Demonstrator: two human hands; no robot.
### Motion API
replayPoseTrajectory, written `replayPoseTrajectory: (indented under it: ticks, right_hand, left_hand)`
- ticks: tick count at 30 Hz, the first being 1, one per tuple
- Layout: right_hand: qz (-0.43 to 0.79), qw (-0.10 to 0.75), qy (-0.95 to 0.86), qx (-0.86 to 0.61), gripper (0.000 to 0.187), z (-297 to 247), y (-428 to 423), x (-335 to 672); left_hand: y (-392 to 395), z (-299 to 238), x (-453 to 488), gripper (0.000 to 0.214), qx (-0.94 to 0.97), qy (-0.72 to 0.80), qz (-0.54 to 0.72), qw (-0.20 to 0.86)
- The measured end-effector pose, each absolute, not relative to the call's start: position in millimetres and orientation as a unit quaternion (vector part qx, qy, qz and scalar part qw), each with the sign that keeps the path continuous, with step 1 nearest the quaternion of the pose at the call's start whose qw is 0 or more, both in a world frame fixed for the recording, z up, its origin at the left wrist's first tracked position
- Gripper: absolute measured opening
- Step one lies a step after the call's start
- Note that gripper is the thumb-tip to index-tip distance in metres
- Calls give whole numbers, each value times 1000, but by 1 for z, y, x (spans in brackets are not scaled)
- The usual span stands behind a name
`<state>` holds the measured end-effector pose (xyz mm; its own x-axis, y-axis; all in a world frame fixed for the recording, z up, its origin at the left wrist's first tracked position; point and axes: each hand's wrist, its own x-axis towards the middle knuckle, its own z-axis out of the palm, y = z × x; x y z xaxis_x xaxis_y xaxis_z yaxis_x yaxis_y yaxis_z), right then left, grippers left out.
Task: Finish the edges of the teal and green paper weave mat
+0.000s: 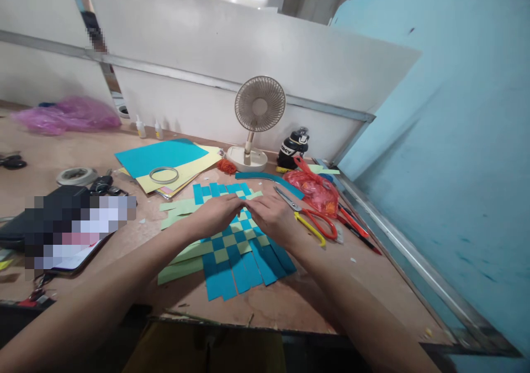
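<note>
A woven paper mat point(232, 239) of blue and pale green strips lies flat on the table, a checkered middle with loose strip ends around it. My left hand point(218, 214) rests over its upper middle, fingers bent and pressed together on the paper. From the other side my right hand point(271, 216) meets it, also with curled fingers, so that both sets of fingertips nearly touch at the weave. The palms hide part of the checks and the exact grip. Just right of my right hand lie scissors point(308, 214) with orange handles.
A loose blue strip point(269, 178) curves behind the mat, near a small fan point(260, 106) and a black bottle point(292, 149). Right stands a red plastic bag point(317, 190). Blue and yellow sheets point(161, 160), a tape roll point(77, 176) and a black pouch point(53, 213) lie left.
</note>
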<state>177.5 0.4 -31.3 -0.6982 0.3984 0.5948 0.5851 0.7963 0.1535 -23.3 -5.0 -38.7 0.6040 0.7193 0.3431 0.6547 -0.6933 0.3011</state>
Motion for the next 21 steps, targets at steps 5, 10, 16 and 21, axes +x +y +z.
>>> replayPoseTrajectory:
  ticks: [5, 10, 16, 21]
  right_hand:
    - [-134, 282, -910, -273, 23, -30, 0, 178]
    - [-69, 303, -912, -266, 22, -27, 1, 180]
    - [-9, 325, -911, -252, 22, -25, 3, 181]
    - [8, 315, -919, -236, 21, -21, 3, 181]
  left_hand:
    - [-5, -40, -23, 27, 895, 378, 225, 79]
    - [-7, -36, -25, 31, 892, 372, 229, 117]
    - [-10, -28, -27, 32, 890, 351, 248, 150]
    - [-6, -34, -27, 35, 887, 355, 250, 159]
